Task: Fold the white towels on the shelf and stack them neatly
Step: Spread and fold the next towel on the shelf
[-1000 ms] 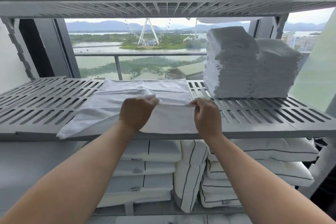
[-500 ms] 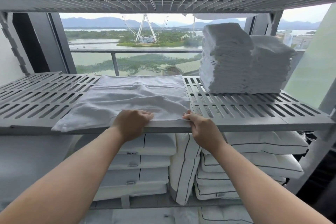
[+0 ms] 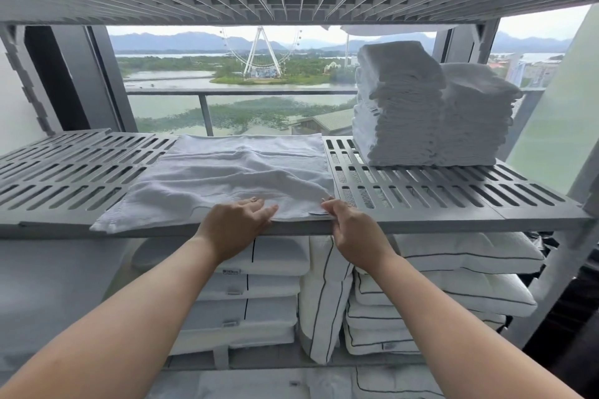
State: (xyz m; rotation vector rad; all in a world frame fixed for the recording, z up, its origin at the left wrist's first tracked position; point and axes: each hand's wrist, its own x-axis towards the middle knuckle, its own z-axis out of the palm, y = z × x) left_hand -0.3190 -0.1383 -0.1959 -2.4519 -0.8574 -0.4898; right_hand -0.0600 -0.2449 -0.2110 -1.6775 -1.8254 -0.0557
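A white towel (image 3: pixel 227 178) lies folded over on the grey slatted shelf (image 3: pixel 421 191), its near edge along the shelf's front lip. My left hand (image 3: pixel 235 225) rests on that near edge at the middle, fingers nearly straight on the cloth. My right hand (image 3: pixel 351 232) pinches the towel's near right corner at the front lip. Two tall stacks of folded white towels (image 3: pixel 431 110) stand side by side at the back right of the same shelf.
Another slatted shelf (image 3: pixel 291 10) hangs close overhead, with white cloth drooping over its edge. Below, white pillows with dark piping (image 3: pixel 421 278) are piled up. A window with a railing is behind. Bare slats (image 3: pixel 71 172) lie left of the towel.
Both hands pulled the towel's upper layer from mid-shelf toward me, down to the front edge. My left fingers have since loosened and lie flatter on the cloth.
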